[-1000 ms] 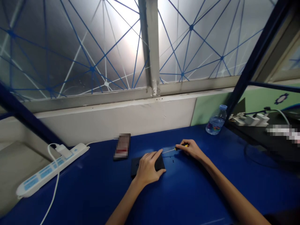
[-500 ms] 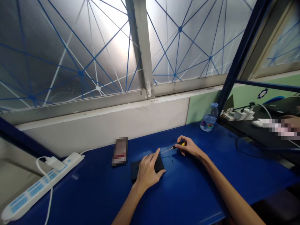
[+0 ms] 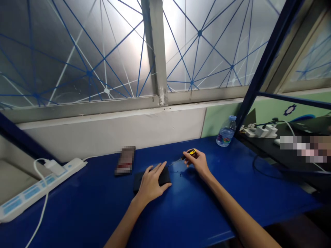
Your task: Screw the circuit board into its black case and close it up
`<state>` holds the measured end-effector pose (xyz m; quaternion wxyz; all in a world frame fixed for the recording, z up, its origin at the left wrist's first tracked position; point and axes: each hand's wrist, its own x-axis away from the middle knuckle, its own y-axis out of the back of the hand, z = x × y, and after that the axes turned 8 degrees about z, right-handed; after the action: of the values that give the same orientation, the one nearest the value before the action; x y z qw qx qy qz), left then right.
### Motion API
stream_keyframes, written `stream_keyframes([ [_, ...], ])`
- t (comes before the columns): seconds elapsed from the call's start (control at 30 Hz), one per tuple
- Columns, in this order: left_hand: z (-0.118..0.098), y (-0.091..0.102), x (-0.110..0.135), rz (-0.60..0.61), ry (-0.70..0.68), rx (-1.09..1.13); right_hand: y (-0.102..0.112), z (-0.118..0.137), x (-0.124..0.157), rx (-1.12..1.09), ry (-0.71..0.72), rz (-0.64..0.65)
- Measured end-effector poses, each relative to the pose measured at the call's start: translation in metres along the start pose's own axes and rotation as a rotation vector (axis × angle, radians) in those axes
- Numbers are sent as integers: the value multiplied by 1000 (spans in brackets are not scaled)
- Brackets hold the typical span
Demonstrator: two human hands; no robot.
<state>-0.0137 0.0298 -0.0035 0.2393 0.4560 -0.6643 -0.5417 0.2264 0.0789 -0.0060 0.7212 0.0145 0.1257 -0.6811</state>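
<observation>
A flat black rectangular device (image 3: 163, 177) lies on the blue table (image 3: 201, 213). My left hand (image 3: 152, 183) rests flat on it, fingers stretched out over its top. My right hand (image 3: 197, 161) pinches a small screwdriver (image 3: 188, 153) with a black and yellow handle. Its thin shaft slants down toward the device's far right corner. A few tiny dark specks, perhaps screws, lie on the table just right of the device; they are too small to name.
A blurred dark box (image 3: 125, 164) lies left of the device. A white power strip (image 3: 38, 186) with a plugged cable sits at the far left. A water bottle (image 3: 226, 132) stands at the back right, with more plugs (image 3: 261, 131) on the black bench beyond.
My right hand has raised the screwdriver handle, so the shaft now slants more steeply. My left index finger, earlier stretched toward the tip, lies back with the others. The view shifted slightly.
</observation>
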Motion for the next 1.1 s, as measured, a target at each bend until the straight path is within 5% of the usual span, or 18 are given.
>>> stream_keyframes([
  [0.23,-1,-4,2,29,66,15,6,11,11,362,225,-210],
  [1.1,-19,-10,7,-2,53,-17,4,9,19,451,303,-125],
])
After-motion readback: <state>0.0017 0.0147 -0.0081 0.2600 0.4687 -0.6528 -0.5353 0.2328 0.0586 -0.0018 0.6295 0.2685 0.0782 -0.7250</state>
